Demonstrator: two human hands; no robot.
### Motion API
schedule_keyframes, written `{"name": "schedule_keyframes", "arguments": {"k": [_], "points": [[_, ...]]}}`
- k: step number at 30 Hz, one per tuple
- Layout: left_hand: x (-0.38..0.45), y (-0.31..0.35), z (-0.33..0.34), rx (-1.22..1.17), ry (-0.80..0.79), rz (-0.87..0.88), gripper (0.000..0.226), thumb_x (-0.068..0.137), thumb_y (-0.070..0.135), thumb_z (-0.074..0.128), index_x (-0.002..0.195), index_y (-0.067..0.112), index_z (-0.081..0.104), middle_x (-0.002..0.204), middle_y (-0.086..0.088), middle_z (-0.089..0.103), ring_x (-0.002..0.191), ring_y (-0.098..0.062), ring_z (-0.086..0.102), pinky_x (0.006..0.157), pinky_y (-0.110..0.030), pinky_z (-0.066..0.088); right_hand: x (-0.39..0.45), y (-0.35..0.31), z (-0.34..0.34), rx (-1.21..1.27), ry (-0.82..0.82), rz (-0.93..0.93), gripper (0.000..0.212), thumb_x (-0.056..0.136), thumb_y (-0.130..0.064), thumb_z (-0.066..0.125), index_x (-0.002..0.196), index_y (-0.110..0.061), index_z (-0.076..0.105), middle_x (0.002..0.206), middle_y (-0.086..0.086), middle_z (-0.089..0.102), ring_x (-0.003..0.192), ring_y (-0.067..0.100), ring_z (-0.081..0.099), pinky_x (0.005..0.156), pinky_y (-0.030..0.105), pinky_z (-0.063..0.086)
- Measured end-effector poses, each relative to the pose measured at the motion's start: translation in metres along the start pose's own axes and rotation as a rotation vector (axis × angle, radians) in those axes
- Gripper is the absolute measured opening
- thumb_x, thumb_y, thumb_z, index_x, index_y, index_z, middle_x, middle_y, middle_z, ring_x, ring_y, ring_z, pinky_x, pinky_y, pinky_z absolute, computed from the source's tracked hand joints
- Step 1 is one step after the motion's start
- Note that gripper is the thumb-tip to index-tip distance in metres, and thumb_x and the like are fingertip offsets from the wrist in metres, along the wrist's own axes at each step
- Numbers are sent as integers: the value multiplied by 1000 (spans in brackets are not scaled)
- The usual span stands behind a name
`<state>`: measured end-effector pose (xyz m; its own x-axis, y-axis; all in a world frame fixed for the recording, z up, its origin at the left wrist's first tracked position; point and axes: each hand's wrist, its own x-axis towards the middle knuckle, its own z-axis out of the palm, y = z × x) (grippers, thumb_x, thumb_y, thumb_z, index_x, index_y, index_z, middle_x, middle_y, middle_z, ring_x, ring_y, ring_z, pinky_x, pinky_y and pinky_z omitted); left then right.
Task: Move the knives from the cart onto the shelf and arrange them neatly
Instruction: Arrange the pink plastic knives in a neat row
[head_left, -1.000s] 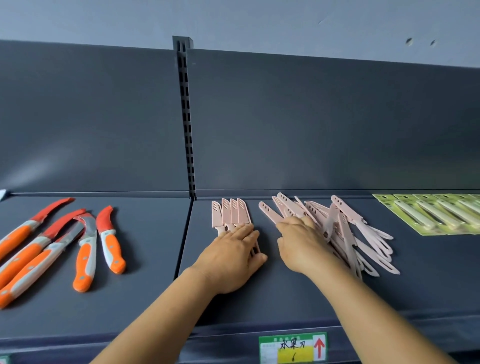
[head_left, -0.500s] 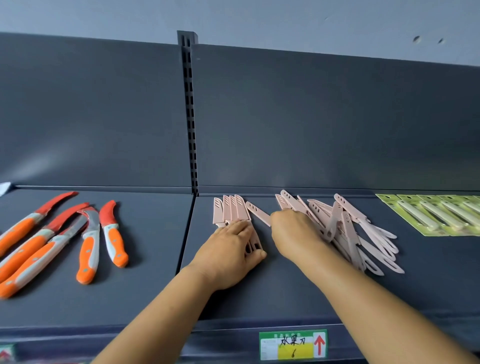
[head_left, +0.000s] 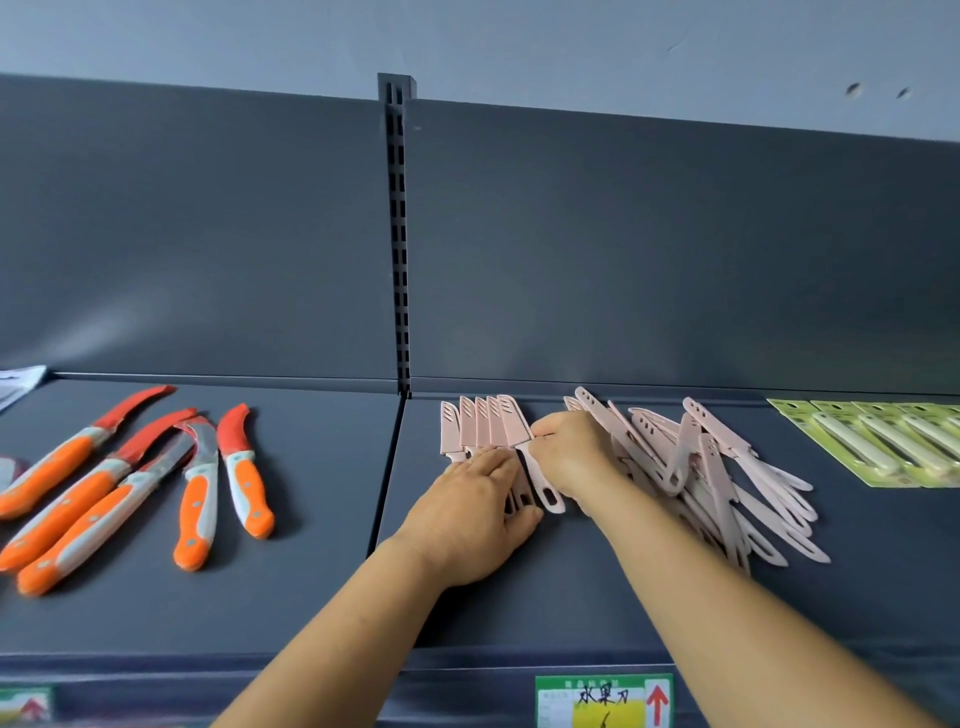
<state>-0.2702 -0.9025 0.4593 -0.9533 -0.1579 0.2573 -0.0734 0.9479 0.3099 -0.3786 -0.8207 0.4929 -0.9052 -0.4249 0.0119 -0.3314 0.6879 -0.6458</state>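
On the shelf (head_left: 597, 597), the left hand (head_left: 470, 525) lies flat, steadying 5 aligned pink knives (head_left: 480, 428), while the right hand (head_left: 569, 454) pinches the fifth knife into line; the loose pile (head_left: 727, 478) waits at 3 o'clock.

Our left hand (head_left: 475, 519): palm down, fingers straight and together, pressed flat. Our right hand (head_left: 569, 457): fingers curled in a pinch just beyond the left fingertips. Both forearms were extended forward.
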Motion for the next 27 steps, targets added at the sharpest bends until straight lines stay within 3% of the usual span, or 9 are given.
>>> {"name": "schedule_keyframes", "arguments": {"k": [4,5,7,9,12,14,17,22,27], "points": [[0,0,-1,4,1,9,47,94,43,44,134,19,44,141,8,40,120,-16,38,95,-17,22,1,-4,5,-130,-5,-14,22,84,-3,48,68,-14,58,69,6,53,77,30,50,54,26,38],[0,0,-1,4,-4,9,48,94,42,44,136,19,43,142,8,39,122,-16,38,97,-17,21,1,-4,5,-148,-8,-29,20,86,-5,48,73,-14,61,75,6,57,82,31,53,57,26,41],[-1,0,-2,6,-14,10,50,95,40,42,140,17,39,145,5,36,127,-17,36,102,-20,21,-3,-2,4,-156,-7,-71,23,89,-9,48,103,-12,66,103,8,65,97,30,57,76,29,47],[0,-1,-2,26,-28,15,54,97,40,39,145,17,32,152,2,29,136,-18,28,110,-24,18,-9,4,1,-190,-28,-136,33,90,-9,44,116,-18,63,122,6,59,101,27,55,79,28,43],[4,2,-1,69,-56,42,60,98,47,35,150,20,23,157,2,21,144,-17,16,117,-32,13,-19,16,-6,-284,-24,-218,37,89,-11,45,119,-27,59,128,-2,52,111,25,52,75,26,39],[8,5,1,93,-88,54,64,97,52,34,151,21,22,158,2,18,145,-17,12,118,-33,9,-25,25,-10,-396,-1,-227,37,90,-17,50,125,-26,54,135,-3,47,123,23,43,89,30,41],[12,4,5,108,-114,52,63,96,54,36,149,21,25,158,2,19,146,-15,12,119,-33,8,-30,41,-15,-576,-14,-182,39,92,-23,47,131,-22,43,145,-4,31,134,24,22,109,36,25],[13,1,9,91,-86,65,62,95,53,39,147,21,30,157,3,23,144,-13,17,117,-28,11,-31,50,-24,-561,-112,-255,36,98,-23,35,131,-16,45,148,-4,31,137,21,22,111,33,19],[12,1,9,84,-78,73,60,95,52,39,146,20,33,156,4,25,143,-13,19,116,-26,12,-28,49,-37,-526,-12,-129,42,95,-18,41,137,-24,38,155,-10,14,142,14,13,110,34,20]]}}
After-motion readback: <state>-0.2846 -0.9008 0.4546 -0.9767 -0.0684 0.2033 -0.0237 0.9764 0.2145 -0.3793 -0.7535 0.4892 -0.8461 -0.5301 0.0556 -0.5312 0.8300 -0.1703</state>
